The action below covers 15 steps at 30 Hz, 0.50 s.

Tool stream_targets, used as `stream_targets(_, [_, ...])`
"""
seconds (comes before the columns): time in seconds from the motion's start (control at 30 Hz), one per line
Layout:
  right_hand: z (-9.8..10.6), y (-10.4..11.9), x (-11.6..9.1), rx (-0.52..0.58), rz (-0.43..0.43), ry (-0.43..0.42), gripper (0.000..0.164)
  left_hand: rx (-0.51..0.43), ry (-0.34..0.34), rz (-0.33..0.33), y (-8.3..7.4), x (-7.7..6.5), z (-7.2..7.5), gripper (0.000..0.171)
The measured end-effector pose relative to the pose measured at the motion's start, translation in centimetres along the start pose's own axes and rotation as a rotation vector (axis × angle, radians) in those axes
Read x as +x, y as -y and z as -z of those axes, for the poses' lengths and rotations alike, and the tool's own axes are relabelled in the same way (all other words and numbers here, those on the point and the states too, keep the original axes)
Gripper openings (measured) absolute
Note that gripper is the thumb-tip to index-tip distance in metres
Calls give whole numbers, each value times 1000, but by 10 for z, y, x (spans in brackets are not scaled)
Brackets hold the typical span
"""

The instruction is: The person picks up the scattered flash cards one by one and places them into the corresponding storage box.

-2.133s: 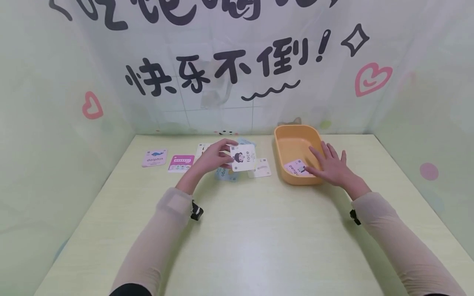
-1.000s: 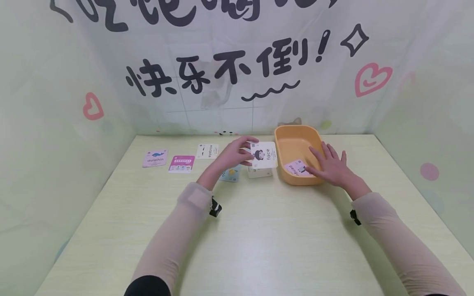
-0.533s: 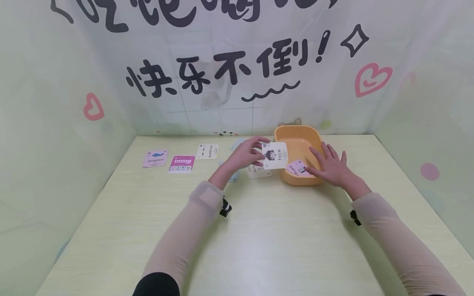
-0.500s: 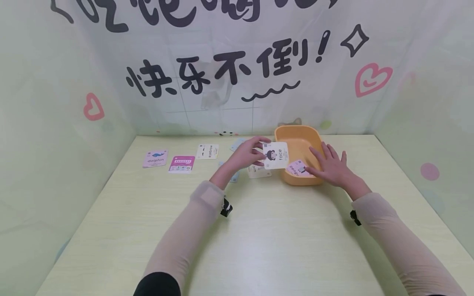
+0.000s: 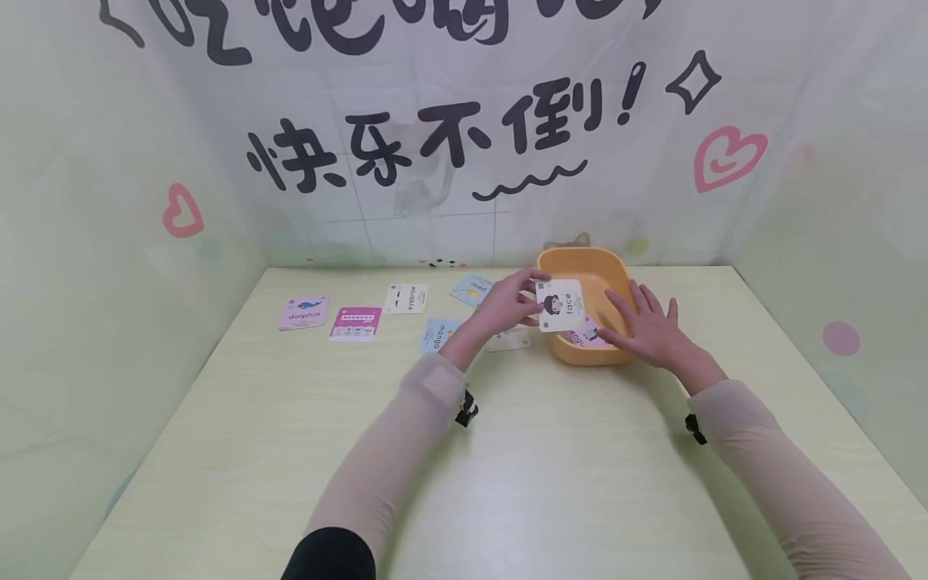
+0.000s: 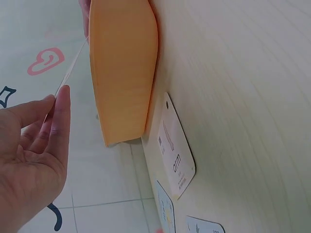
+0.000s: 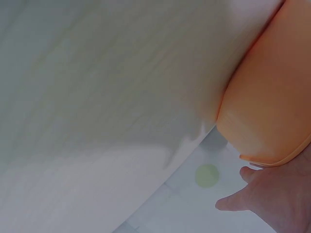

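- My left hand (image 5: 507, 302) pinches the face card (image 5: 561, 305) by its left edge, thumb and fingertips curled on it, and holds it in the air over the near left rim of the orange tray (image 5: 573, 267)
- In the left wrist view the card shows edge-on as a thin pale line (image 6: 73, 73) running from my fingertips (image 6: 60, 104) up toward the tray's side wall (image 6: 121, 73); card and tray look apart there
- My right hand (image 5: 648, 326) lies flat with fingers straight and spread, resting on the tray's near right rim, fingertips reaching in over the tray; it grips nothing
- The face card sits between my two hands, its right edge just beside my right fingertips
- Inside the tray lies one pink card (image 5: 589, 334), partly covered by the face card above it and touched by my right fingers
- Just outside the tray's left wall the arm card (image 6: 176, 154) lies flat on the table (image 5: 551, 483), mostly hidden behind my left hand in the head view
- Further left on the table lie the mango card (image 5: 437, 334), the pear card (image 5: 474, 288), the eyebrow card (image 5: 407, 298), a bright pink card (image 5: 355, 322) and the dolphin card (image 5: 304, 311), each well apart from the tray
- The right wrist view shows only the tray's rounded outer wall (image 7: 272, 107) on the table and the edge of my hand (image 7: 272, 199) over its rim
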State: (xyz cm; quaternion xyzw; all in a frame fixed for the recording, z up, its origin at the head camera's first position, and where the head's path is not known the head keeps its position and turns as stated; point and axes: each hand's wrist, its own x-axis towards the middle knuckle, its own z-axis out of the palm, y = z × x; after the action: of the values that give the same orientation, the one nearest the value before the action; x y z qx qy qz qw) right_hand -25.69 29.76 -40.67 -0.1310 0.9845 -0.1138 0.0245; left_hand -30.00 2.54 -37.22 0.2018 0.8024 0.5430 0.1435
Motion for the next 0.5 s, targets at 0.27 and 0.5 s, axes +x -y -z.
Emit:
stream_targets(0.27, [0,0,1,15,-5,6,83,7,-9,18,-2,5,-9,55])
stream_targets(0.5, [0,0,1,18,-10,5,84,16,-31,33,-3,8,-15,53])
